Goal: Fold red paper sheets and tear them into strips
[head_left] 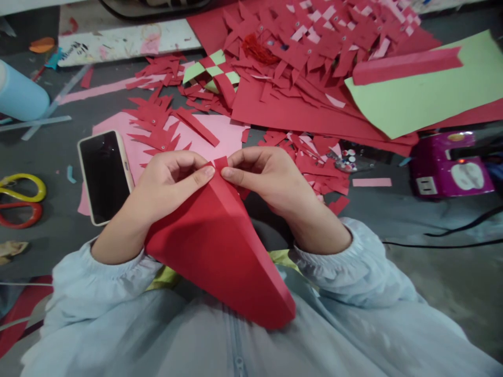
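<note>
Curled red paper (220, 251) (matte) pinched between left hand (168, 183), right hand (271, 180).

Matt red paper sheet (220, 246) (smooth)

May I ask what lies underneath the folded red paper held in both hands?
Under the folded red paper, pinched at its tip by the left hand and right hand, a yellow-green piece peeks out either side, on the pale blue garment. Its middle is hidden.
</note>
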### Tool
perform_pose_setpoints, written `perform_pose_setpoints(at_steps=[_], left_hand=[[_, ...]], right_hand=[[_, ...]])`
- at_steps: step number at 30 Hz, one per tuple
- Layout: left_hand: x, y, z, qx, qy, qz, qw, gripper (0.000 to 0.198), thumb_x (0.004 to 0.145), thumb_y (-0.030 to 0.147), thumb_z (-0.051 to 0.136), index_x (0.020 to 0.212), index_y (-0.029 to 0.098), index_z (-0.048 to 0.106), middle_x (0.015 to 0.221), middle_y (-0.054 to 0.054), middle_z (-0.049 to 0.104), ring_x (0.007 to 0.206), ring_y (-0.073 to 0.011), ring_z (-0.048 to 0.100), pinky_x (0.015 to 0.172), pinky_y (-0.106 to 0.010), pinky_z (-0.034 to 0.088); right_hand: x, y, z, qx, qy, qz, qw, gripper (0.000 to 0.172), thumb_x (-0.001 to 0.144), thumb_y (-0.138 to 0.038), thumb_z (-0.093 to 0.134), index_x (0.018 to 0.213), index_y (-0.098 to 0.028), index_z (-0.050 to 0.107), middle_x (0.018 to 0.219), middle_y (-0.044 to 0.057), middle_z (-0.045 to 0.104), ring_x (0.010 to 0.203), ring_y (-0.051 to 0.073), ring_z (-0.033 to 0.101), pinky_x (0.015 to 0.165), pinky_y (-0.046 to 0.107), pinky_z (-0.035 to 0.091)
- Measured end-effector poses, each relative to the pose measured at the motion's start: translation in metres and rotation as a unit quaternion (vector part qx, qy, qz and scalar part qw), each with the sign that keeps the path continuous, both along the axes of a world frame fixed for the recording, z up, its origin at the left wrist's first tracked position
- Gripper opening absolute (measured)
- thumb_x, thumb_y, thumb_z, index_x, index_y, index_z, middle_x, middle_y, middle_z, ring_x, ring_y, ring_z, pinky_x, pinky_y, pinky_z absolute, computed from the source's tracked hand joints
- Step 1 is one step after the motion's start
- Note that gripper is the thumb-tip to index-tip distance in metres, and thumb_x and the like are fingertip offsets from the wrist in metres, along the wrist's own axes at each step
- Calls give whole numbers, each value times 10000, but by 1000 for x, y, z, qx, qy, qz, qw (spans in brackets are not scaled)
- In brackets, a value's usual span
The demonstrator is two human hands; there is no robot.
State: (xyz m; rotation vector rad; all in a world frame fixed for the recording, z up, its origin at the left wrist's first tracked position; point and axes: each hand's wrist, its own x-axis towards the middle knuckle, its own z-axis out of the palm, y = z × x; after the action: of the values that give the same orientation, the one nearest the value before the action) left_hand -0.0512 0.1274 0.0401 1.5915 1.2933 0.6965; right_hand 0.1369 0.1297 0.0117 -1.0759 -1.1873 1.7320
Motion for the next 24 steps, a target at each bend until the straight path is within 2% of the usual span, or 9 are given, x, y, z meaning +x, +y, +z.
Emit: perform_pose_setpoints(at_steps=[4,8,12,15,20,24], left_hand=[[-3,0,-1,-52,-30,-17,998,162,759,337,714,695,190,697,637,12,612,558,-96,505,507,-216,385],[-2,0,-1,-47,-25,5,999,223,734,351,733,626,169,663,586,25,551,534,-79,461,476,-201,340],[-1,-1,2,-49,-16,25,998,214,728,358,727,661,161,675,596,27,563,535,-78,464,477,-197,347],[-2,-1,2,-49,-13,32,998,239,721,379,735,668,156,670,590,31,552,529,-75,459,472,-195,344],[-6,1,0,-28,-4,40,999,287,715,411,746,632,162,629,594,32,522,534,-75,453,463,-193,341],[-10,3,-1,-57,-12,16,998,343,700,419,767,574,169,569,535,47,442,488,-68,399,434,-206,301]], right_hand=[[-2,0,1,16,16,-15,1000,336,609,-403,862,683,-158,643,616,-40,592,537,61,476,506,212,376],[-4,-1,-1,42,33,-24,998,342,612,-415,859,665,-167,629,599,-50,574,533,59,470,516,212,391],[-4,-1,-1,53,35,-37,997,342,626,-441,847,677,-177,636,613,-49,589,535,61,481,529,216,416],[-1,-1,0,35,34,-34,998,349,611,-447,856,687,-170,657,611,-43,600,533,62,490,528,214,422],[3,0,-2,-27,32,18,999,388,550,-460,883,694,-163,680,623,-26,630,538,74,521,501,210,420],[2,0,0,-27,30,3,999,376,545,-443,888,683,-168,672,622,-29,628,542,74,516,509,213,419]])
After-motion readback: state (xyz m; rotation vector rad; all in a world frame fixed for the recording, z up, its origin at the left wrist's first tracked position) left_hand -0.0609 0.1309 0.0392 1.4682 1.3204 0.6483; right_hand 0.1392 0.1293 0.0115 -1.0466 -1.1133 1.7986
